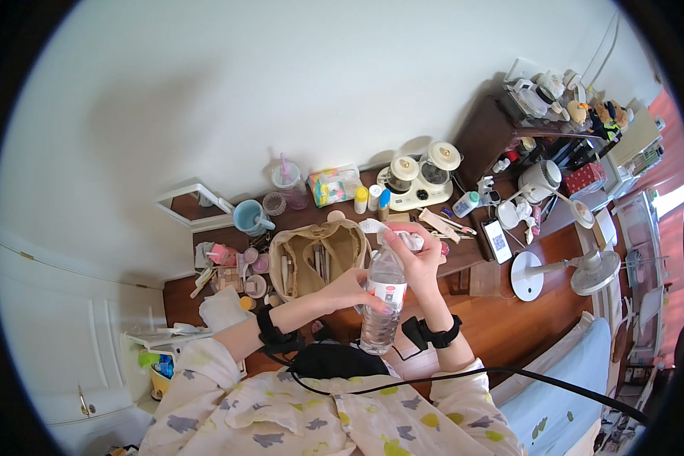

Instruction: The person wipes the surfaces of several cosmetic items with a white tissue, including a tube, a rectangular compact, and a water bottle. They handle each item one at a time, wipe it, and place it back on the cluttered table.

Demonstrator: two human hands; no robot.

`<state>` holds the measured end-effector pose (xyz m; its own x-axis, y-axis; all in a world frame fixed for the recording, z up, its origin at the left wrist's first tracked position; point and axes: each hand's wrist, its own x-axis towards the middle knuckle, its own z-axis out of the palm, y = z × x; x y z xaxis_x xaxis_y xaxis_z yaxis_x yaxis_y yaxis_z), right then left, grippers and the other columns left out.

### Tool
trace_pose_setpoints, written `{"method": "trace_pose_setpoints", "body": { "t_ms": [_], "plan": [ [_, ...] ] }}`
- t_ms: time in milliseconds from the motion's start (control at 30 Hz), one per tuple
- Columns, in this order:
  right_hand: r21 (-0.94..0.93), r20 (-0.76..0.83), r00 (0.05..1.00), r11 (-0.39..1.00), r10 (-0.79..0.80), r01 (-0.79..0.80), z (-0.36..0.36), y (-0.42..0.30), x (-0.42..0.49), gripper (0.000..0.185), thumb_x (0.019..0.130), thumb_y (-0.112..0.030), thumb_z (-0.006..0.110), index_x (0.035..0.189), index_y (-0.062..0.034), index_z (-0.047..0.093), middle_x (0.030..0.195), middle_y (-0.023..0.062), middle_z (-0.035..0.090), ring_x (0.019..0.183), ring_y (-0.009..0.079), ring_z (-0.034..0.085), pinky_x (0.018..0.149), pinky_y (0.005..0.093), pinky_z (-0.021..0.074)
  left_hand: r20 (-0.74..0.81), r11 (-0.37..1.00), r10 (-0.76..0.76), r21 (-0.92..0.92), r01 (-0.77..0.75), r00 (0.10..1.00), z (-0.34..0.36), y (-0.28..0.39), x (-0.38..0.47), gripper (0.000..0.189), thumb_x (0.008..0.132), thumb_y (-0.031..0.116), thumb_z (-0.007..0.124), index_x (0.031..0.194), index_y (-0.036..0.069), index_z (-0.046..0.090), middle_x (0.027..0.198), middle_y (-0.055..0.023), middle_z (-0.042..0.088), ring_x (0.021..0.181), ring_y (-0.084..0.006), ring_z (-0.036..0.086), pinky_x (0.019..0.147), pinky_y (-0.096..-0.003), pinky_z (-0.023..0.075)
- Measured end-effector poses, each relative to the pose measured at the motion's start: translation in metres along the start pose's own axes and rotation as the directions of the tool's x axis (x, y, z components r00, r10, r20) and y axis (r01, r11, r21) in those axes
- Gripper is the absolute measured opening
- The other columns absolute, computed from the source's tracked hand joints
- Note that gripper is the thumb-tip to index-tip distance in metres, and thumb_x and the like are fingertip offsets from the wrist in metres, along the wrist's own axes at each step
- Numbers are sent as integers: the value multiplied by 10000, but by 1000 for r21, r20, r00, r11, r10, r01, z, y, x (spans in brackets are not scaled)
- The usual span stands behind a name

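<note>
My left hand grips a clear plastic water bottle around its labelled middle. The bottle is tilted a little, its neck towards the desk. My right hand is at the bottle's top, with a crumpled white tissue or cloth bunched in its fingers. The cap and mouth are hidden behind that hand and the tissue. Just beyond my left hand stands an open beige cosmetic bag with several slim brushes or tubes inside.
A light blue mug, a tumbler with a straw and a cream double-pot appliance line the desk's back. A phone and white desk lamp are at right. A black cable crosses before my body.
</note>
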<state>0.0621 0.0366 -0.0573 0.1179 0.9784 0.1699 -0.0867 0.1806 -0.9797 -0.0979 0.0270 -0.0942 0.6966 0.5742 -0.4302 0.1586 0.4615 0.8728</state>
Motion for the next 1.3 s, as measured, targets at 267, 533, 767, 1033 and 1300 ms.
{"method": "trace_pose_setpoints", "body": {
  "t_ms": [267, 533, 767, 1033, 1300],
  "plan": [
    [71, -161, 980, 992, 119, -109, -24, 16, -5, 120, 795, -76, 679, 889, -3, 659, 806, 22, 642, 717, 55, 556, 654, 194, 438, 56, 988, -151, 52, 148, 987, 14, 6, 18, 449, 643, 155, 759, 1050, 27, 621, 997, -56, 646, 945, -143, 583, 886, -288, 400],
    [105, -198, 970, 987, 143, -124, -41, 39, -10, 107, 802, -87, 673, 870, -8, 648, 786, 16, 634, 710, 59, 557, 655, 199, 442, 103, 979, -197, 70, 190, 975, 19, -1, 33, 422, 647, 198, 745, 1021, 31, 644, 993, -60, 650, 977, -139, 571, 911, -278, 375],
    [227, -194, 949, 952, 251, -205, -48, 62, -14, 134, 837, -130, 639, 858, 2, 636, 805, 12, 633, 716, 52, 549, 655, 194, 437, 82, 959, -273, 109, 263, 959, 18, -16, 44, 456, 631, 233, 755, 1023, 28, 645, 997, -63, 649, 968, -146, 567, 905, -279, 370],
    [195, -214, 948, 961, 235, -195, -55, 75, -14, 146, 844, -145, 627, 851, 0, 641, 814, 8, 632, 720, 44, 524, 657, 185, 410, 87, 954, -292, 89, 285, 952, 20, -19, 49, 501, 602, 306, 767, 1008, 35, 655, 985, -63, 644, 934, -139, 573, 859, -260, 398],
    [172, -213, 945, 961, 249, -214, -58, 77, -16, 153, 843, -149, 625, 878, -1, 644, 824, 19, 640, 724, 49, 530, 661, 190, 412, 93, 948, -308, 108, 298, 947, 22, -19, 51, 528, 600, 330, 764, 1022, 33, 649, 1001, -70, 638, 955, -149, 566, 876, -259, 389]
  ]
}}
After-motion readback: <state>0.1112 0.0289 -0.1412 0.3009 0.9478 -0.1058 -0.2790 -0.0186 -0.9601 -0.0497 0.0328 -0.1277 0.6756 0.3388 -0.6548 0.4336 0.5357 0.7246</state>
